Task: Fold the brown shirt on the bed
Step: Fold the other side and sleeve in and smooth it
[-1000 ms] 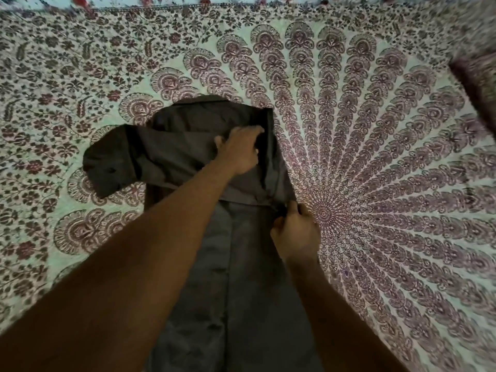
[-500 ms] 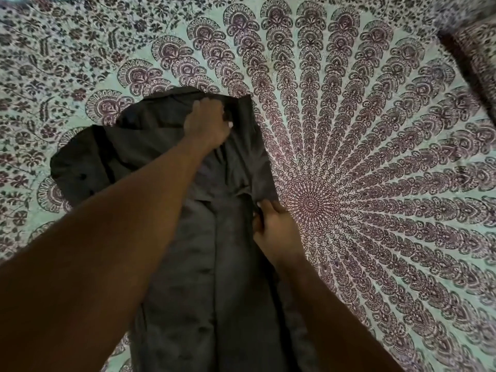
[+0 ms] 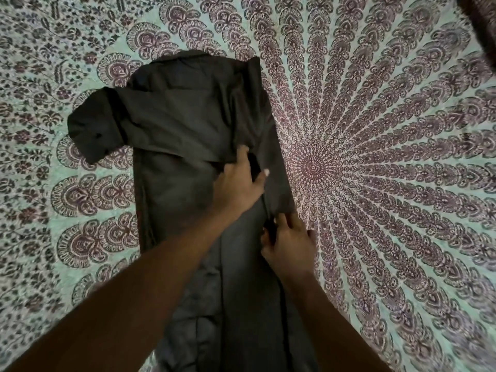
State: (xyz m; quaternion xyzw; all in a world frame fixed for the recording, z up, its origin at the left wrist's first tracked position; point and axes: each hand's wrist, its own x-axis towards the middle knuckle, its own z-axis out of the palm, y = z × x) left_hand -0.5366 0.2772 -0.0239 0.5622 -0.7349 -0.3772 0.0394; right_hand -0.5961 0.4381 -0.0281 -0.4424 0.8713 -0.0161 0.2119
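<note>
1. Head view: the left hand lies on the brown shirt, fingers reaching under the lower edge of a sleeve folded across the chest, thumb stretched out on the cloth.
2. The right hand pinches the shirt's right-hand fold edge with curled fingers.
3. The shirt lies lengthwise on the bed's patterned bedspread, its cuff pointing left.

Dimly and evenly lit with a greenish cast, free of glare, soft throughout, bowed by the wide lens, smeared darkly at one o'clock.
</note>
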